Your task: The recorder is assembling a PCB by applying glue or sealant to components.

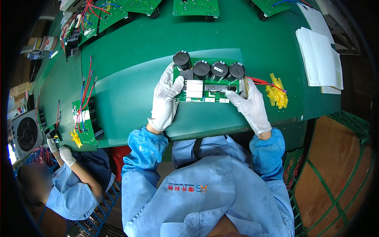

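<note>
Between my two white-gloved hands is a green circuit board (pixel 211 94), held over the near part of the table. Several black cylindrical capacitors (pixel 201 69) stand in a row along its far edge. A pale finned heat sink (pixel 194 88) sits left of its middle, and a grey metal bar (pixel 216 87) lies to the right of that. My left hand (pixel 164 98) grips the board's left edge, thumb on top beside the heat sink. On the right edge my right hand (pixel 251 103) is closed, its thumb over the near right corner. Red wires (pixel 258 81) run out past the right hand.
A yellow bundle (pixel 277 93) lies at the wires' end. White papers (pixel 318 59) rest at the right. More circuit boards (pixel 196 7) line the table's far side; another wired board (pixel 83 122) is at the left. A co-worker in blue (pixel 75 197) sits at left, near a fan (pixel 27 133).
</note>
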Tool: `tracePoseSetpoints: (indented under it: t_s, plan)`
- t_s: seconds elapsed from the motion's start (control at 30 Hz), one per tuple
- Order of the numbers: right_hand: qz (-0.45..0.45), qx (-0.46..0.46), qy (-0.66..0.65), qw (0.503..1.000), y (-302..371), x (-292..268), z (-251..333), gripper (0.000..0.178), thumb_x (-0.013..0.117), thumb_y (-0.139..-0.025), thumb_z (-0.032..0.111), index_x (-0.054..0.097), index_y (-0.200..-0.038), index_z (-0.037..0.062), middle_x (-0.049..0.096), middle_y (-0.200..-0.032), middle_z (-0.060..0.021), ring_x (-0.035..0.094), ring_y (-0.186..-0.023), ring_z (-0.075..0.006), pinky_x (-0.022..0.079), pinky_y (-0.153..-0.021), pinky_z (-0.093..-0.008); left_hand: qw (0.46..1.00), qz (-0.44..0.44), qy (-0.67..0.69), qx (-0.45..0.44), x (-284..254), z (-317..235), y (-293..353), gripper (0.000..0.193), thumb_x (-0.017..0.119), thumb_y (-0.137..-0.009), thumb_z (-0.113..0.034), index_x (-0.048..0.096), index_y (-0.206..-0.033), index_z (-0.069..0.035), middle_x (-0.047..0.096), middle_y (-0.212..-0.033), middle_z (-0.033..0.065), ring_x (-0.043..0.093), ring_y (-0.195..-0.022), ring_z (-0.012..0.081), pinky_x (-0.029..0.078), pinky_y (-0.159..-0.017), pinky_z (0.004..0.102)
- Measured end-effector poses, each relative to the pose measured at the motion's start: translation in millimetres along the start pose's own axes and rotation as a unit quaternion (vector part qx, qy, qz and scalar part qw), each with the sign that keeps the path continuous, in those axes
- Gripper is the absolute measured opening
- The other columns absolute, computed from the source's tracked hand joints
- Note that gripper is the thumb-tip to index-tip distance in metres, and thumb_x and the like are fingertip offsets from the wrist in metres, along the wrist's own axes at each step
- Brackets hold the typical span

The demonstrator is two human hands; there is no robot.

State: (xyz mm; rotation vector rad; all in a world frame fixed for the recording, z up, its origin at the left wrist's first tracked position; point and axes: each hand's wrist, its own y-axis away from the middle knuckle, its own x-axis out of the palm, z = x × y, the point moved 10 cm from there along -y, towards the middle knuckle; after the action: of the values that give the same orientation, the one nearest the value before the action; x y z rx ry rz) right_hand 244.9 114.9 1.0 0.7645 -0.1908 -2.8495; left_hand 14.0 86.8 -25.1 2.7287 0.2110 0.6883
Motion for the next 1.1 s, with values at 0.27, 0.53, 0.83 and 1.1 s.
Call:
tracePoseSetpoints:
  t_s: [0.27, 0.53, 0.83, 1.1]
  plan:
    - [-0.072, -0.014, 0.061, 0.995, 6.5, 1.0, 11.3, 0.050, 0.082, -0.082, 0.036, 0.058, -0.104, -0.0020, 0.067, -0.085, -0.0168, 0.065, -0.073, -0.0290, 0.052, -0.069, -0.0384, 1.000, -0.008, 0.009, 0.022, 4.2, -4.0, 2.1, 0.059, 0.059, -0.100, -0.005, 0.033, -0.152, 0.004, 0.046, -0.148, 0.0102, 0.048, -0.132, 0.0157, 0.038, -0.112, 0.0297]
    - [-0.053, 0.009, 0.094, 0.994, 8.6, 6.9, 17.3, 0.065, 0.084, -0.079, 0.040, 0.054, -0.119, -0.0001, 0.069, -0.097, -0.0187, 0.070, -0.084, -0.0339, 0.055, -0.074, -0.0404, 0.999, 0.006, 0.033, 0.024, -2.2, 4.5, -1.1, 0.058, 0.058, -0.101, -0.008, 0.034, -0.152, 0.004, 0.047, -0.148, 0.0103, 0.047, -0.131, 0.0152, 0.037, -0.112, 0.0302]
    - [-0.123, 0.012, 0.127, 0.984, 10.2, 10.1, 18.5, 0.068, 0.086, -0.074, 0.047, 0.055, -0.115, 0.0024, 0.070, -0.093, -0.0173, 0.070, -0.082, -0.0364, 0.055, -0.072, -0.0433, 0.999, 0.008, -0.019, 0.046, -1.5, 2.7, 3.2, 0.064, 0.057, -0.102, -0.008, 0.025, -0.156, 0.002, 0.037, -0.156, 0.0127, 0.047, -0.133, 0.0171, 0.039, -0.112, 0.0312]
    - [-0.078, 0.009, 0.016, 0.997, 4.5, 5.3, 12.4, 0.055, 0.081, -0.081, 0.041, 0.057, -0.112, 0.0021, 0.068, -0.088, -0.0115, 0.067, -0.070, -0.0250, 0.052, -0.063, -0.0371, 0.999, 0.016, 0.004, 0.034, 2.6, 2.9, 1.8, 0.062, 0.057, -0.101, -0.007, 0.027, -0.155, 0.002, 0.042, -0.152, 0.0120, 0.049, -0.132, 0.0170, 0.040, -0.112, 0.0318]
